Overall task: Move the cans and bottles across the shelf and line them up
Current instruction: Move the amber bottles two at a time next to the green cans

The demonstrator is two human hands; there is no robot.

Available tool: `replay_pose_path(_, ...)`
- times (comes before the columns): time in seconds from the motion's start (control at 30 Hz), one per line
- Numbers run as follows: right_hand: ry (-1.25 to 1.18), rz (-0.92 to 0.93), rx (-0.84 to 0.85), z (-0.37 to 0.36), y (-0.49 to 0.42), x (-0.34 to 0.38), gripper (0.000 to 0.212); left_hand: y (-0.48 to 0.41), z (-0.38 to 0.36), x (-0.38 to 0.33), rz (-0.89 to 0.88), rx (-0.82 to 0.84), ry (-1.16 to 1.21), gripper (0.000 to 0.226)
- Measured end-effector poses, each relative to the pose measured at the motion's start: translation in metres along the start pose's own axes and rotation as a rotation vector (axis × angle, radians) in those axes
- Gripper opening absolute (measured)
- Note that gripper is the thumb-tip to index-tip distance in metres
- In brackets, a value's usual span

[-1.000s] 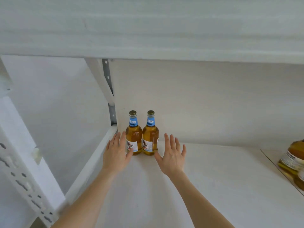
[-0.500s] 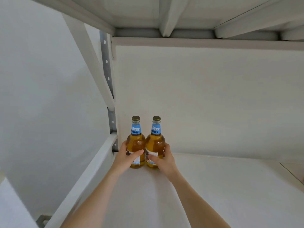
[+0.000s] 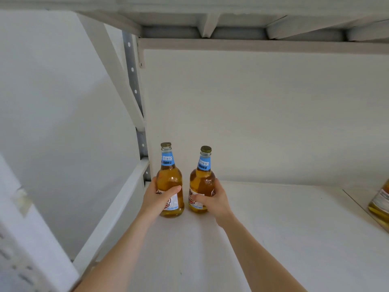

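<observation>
Two amber beer bottles with blue neck labels and gold caps are at the back left of the white shelf (image 3: 273, 228). My left hand (image 3: 157, 199) is wrapped around the body of the left bottle (image 3: 168, 178). My right hand (image 3: 212, 200) grips the right bottle (image 3: 203, 180), which leans slightly to the right. A small gap separates the two bottles. Whether their bases rest on the shelf board or hang just above it I cannot tell.
A white back panel (image 3: 263, 114) stands right behind the bottles. The grey metal upright (image 3: 134, 85) and a diagonal brace close the left side. Part of another amber bottle (image 3: 381, 202) shows at the right edge. The upper shelf's underside (image 3: 231, 28) hangs overhead.
My hands went from open beside the bottles to closed around them. The bottles have come forward and apart, the right one tilting rightward.
</observation>
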State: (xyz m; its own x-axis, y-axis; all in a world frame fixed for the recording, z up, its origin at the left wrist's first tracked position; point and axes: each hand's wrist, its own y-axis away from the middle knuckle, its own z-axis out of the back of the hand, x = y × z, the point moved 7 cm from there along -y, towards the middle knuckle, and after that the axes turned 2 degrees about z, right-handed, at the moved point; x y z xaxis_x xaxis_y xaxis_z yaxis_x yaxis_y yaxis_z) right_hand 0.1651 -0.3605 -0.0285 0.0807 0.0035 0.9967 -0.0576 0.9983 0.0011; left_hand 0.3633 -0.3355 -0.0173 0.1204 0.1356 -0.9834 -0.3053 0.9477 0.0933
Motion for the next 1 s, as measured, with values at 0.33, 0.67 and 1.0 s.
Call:
replay_pose_path(0.33, -0.266, -0.173, -0.034, 0.021, 0.063, -0.007, 0.056, 0.058, 0.003, 0.010, 0.157, -0.011, 0.100, 0.055)
replay_pose_path(0.67, -0.329, -0.220, -0.080, 0.054, 0.120, 0.009, 0.040, 0.110, -0.006, -0.005, 0.197, 0.036, 0.206, 0.023)
replay_pose_path(1.0, -0.283, -0.190, -0.128, 0.108, 0.180, 0.016, 0.037, 0.182, -0.038, -0.029, 0.126, 0.076, 0.200, 0.035)
